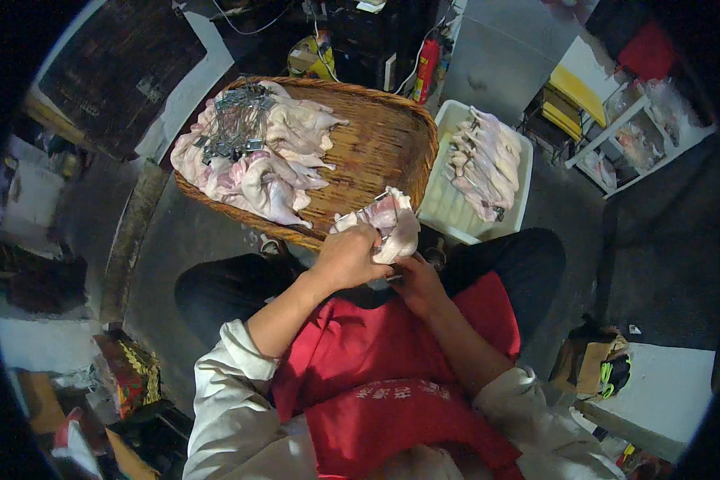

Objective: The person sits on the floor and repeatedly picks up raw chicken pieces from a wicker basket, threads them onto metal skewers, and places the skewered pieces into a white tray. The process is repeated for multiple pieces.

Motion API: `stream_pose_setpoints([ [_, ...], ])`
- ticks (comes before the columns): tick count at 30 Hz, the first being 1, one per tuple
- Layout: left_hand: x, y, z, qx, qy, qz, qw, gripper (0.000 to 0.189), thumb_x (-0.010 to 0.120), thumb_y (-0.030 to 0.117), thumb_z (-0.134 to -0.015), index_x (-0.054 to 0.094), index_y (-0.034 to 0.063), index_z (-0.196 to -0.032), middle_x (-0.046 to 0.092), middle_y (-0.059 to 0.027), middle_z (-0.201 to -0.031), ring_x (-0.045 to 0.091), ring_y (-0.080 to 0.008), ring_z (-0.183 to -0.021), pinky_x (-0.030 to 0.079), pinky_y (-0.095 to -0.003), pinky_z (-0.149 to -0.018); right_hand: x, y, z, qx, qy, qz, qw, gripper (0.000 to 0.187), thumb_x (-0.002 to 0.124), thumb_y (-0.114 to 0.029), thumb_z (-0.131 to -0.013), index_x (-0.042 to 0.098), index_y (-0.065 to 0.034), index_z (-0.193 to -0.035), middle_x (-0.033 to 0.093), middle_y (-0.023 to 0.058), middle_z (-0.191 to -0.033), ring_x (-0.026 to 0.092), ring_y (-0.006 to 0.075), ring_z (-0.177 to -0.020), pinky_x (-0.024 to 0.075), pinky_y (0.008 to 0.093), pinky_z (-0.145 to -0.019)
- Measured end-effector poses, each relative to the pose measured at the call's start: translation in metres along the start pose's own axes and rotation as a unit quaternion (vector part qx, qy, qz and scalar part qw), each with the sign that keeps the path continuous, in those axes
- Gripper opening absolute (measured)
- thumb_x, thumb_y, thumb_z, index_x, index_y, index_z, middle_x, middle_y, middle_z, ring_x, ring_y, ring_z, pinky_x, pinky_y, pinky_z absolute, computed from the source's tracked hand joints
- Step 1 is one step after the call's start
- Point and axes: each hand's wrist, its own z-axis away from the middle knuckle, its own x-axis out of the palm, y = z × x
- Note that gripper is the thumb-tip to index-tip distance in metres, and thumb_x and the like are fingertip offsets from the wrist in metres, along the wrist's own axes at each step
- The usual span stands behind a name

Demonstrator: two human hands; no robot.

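My left hand (351, 255) grips a raw plucked poultry carcass (399, 231) over the near edge of a wicker tray. Metal rods or wires run along this carcass. My right hand (419, 279) is under its near end, at a small metal piece; its fingers are partly hidden. On the left of the wicker tray (372, 138) lie several raw poultry carcasses (276, 180), with a heap of metal wire skewers with clips (240, 123) on top. To the right, a white plastic tub (441, 204) holds several carcasses (492, 156) laid side by side, with metal pieces on them.
A red fire extinguisher (426, 71) and a yellow container (312, 58) stand beyond the wicker tray. A white shelf rack (606, 150) with bagged items is at right. Cardboard boxes lie at lower left, and another open box (594, 363) is at lower right.
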Motion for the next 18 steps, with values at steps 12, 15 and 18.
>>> stream_pose_setpoints([
  [12,0.037,-0.012,-0.013,0.032,0.052,-0.115,0.991,0.036,0.084,0.027,-0.074,0.062,0.0043,-0.090,0.066,-0.0154,-0.090,0.068,-0.0367,-0.085,0.054,-0.0467,-0.071,0.002,0.011,-0.003,-0.021,-0.155,-0.043,0.987,0.013,0.069,-0.009,-0.093,0.062,-0.0111,-0.104,0.069,0.0032,-0.104,0.067,0.0175,-0.091,0.0564,0.0365,-0.082],
  [15,0.056,-0.018,-0.013,0.038,0.064,-0.123,0.990,0.036,0.083,0.025,-0.075,0.061,0.0043,-0.094,0.065,-0.0160,-0.091,0.068,-0.0361,-0.087,0.055,-0.0459,-0.071,-0.006,0.014,-0.014,-0.046,-0.109,-0.029,0.993,0.017,0.068,-0.007,-0.092,0.062,-0.0092,-0.108,0.069,0.0044,-0.109,0.067,0.0197,-0.096,0.0552,0.0380,-0.087],
  [18,0.065,-0.015,-0.008,0.030,0.055,-0.144,0.988,0.036,0.083,0.022,-0.074,0.060,0.0042,-0.096,0.065,-0.0166,-0.091,0.068,-0.0358,-0.089,0.055,-0.0461,-0.073,-0.006,0.018,-0.021,-0.061,0.008,0.009,0.998,0.026,0.066,-0.005,-0.091,0.063,-0.0072,-0.116,0.069,0.0062,-0.111,0.066,0.0215,-0.098,0.0543,0.0378,-0.089],
])
